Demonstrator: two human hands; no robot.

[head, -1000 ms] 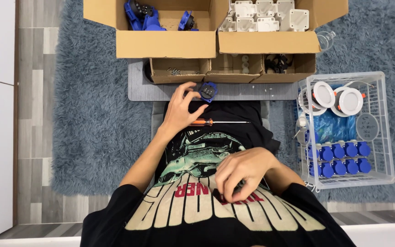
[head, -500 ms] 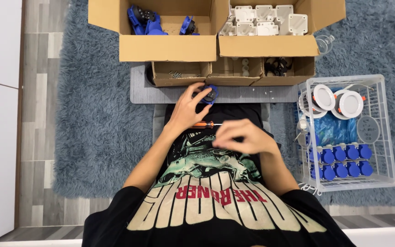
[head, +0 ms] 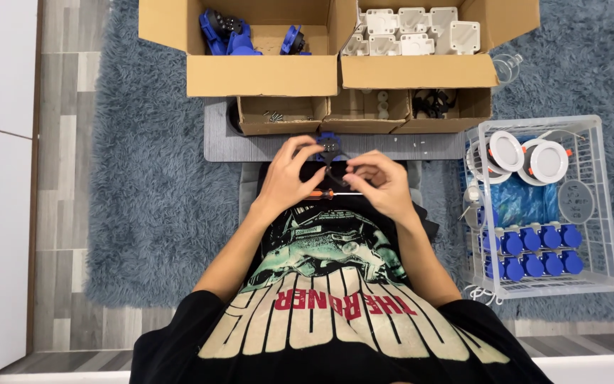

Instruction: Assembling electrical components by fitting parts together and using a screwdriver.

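My left hand (head: 287, 178) grips a small blue and black part (head: 330, 146) over my lap, just in front of the grey board (head: 222, 146). My right hand (head: 378, 181) meets it from the right, fingertips pinching at the same part. A screwdriver with an orange handle (head: 328, 193) lies across my lap under both hands, its thin shaft pointing right.
Two large cardboard boxes stand ahead: one with blue parts (head: 232, 35), one with white housings (head: 410, 32). Three small open boxes (head: 364, 110) sit before them with screws and black bits. A wire basket (head: 541, 206) at right holds white round lamps and several blue pieces. A blue shaggy rug (head: 151, 213) lies beneath.
My right hand rose from my belly up to the blue part and joined the left hand there. The left hand stayed on the part.
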